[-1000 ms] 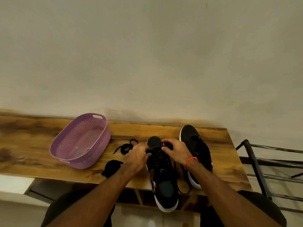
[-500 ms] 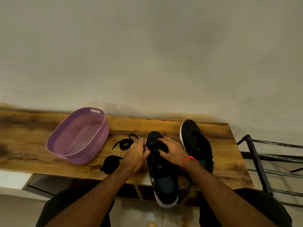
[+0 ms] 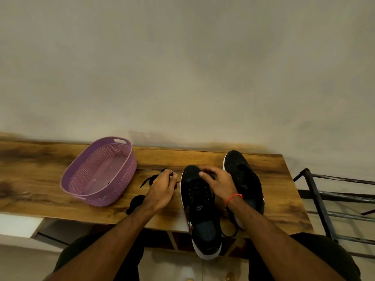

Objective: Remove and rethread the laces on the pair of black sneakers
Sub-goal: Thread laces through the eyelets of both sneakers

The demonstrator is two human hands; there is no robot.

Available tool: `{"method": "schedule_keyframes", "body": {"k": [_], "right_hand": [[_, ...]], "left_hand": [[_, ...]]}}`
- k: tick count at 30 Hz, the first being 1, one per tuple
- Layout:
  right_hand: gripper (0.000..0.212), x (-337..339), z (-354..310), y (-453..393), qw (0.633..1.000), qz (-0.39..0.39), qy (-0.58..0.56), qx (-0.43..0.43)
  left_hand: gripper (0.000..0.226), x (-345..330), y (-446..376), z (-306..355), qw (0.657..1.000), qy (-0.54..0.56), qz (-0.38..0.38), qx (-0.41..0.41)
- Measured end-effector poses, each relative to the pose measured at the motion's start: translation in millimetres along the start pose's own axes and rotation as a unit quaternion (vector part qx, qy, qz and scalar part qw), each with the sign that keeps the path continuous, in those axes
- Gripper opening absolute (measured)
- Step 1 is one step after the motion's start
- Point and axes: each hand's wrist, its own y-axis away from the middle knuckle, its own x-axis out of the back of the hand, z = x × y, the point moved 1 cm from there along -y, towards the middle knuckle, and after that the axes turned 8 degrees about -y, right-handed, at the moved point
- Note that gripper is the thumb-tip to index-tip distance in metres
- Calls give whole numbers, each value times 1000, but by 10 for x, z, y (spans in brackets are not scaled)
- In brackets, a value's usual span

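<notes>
Two black sneakers with white soles stand on the wooden table [image 3: 280, 199]. The nearer sneaker [image 3: 199, 207] overhangs the front edge; the other sneaker [image 3: 243, 179] lies to its right. My right hand [image 3: 218, 182] rests over the near sneaker's toe end with its fingers curled on the front eyelets. Left of the shoe, my left hand [image 3: 161, 188] pinches a black lace end at its fingertips. A loose black lace [image 3: 149, 179] lies on the table beyond that hand. A lace loop [image 3: 230, 233] hangs between the shoes at the table edge.
A purple plastic basket [image 3: 81, 169] stands tilted at the left of the table. A small black bundle [image 3: 136, 201] lies by my left wrist. A black metal rack [image 3: 324, 199] stands to the right of the table. The wall runs behind the table.
My left hand has drawn away from the near sneaker to the left, taking the lace end with it. My right hand stays on the shoe's toe end.
</notes>
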Motion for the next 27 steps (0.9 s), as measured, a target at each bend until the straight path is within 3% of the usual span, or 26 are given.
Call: {"method": "schedule_keyframes", "body": {"k": [3, 7, 12, 16, 27], "right_hand": [[18, 151, -334, -17, 986, 87, -141, 3], [27, 379, -968, 10, 968, 98, -223, 55], [13, 634, -1921, 190, 955, 94, -240, 145], [13, 837, -2638, 393, 940, 84, -264, 201], [9, 1240, -4038, 767, 920, 74, -266, 277]], "left_hand": [[25, 255, -26, 259, 997, 34, 39, -60], [28, 761, -147, 792, 986, 91, 84, -110], [26, 1584, -70, 1617, 959, 167, 186, -129], [20, 2101, 85, 2114, 931, 247, 239, -120], [18, 3216, 410, 3046, 913, 261, 263, -172]]}}
